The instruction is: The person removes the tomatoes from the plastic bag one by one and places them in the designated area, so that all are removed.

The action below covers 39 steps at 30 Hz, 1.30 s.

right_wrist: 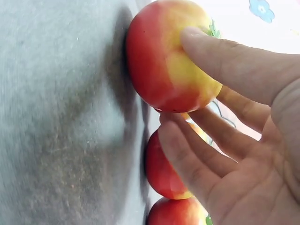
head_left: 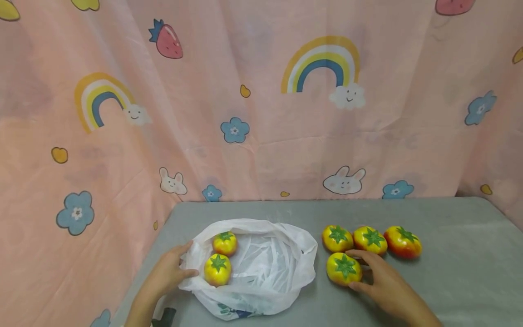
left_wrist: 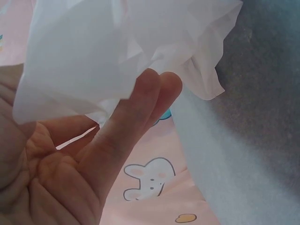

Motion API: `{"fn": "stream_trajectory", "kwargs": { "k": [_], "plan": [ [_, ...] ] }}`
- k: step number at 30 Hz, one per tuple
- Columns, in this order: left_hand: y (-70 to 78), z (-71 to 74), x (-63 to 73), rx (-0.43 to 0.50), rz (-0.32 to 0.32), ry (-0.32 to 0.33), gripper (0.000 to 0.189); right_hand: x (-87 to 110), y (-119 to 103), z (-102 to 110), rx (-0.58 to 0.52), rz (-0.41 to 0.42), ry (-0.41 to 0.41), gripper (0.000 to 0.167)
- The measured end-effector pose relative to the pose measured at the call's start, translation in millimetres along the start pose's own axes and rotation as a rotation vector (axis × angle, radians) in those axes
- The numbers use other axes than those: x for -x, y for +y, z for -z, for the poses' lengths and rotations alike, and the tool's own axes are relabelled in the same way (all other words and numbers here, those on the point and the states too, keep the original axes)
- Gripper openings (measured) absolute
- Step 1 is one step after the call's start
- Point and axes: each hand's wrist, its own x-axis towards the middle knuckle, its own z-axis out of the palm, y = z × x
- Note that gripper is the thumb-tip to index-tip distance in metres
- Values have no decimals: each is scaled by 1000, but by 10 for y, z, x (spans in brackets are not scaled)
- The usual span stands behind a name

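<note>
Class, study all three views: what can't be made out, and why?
Head view: what the dark object is; the bottom edge cuts it off.
Head view: the print on the white bag; too small and creased to read.
Left wrist view: part of the left hand; the bag covers it.
Right wrist view: the lowest fruit; cut by the bottom edge.

The left hand (head_left: 168,270) and right hand (head_left: 377,278) are bare, running into bare forearms (head_left: 144,306), with rounded fingertips (left_wrist: 148,83) and creased palms (left_wrist: 56,180). A dark, blunt-ended piece (head_left: 166,316) shows beside the left forearm (whether it is worn, I cannot tell).
</note>
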Motion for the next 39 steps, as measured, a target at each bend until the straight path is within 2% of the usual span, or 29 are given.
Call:
{"fn": "stream_trajectory", "kwargs": {
  "k": [10, 39],
  "plan": [
    [5, 4, 6, 0, -20, 15, 87, 8, 49, 38, 36, 22, 15, 64],
    [6, 8, 20, -16, -19, 9, 88, -1, 81, 65, 41, 17, 11, 70]
  ]
}}
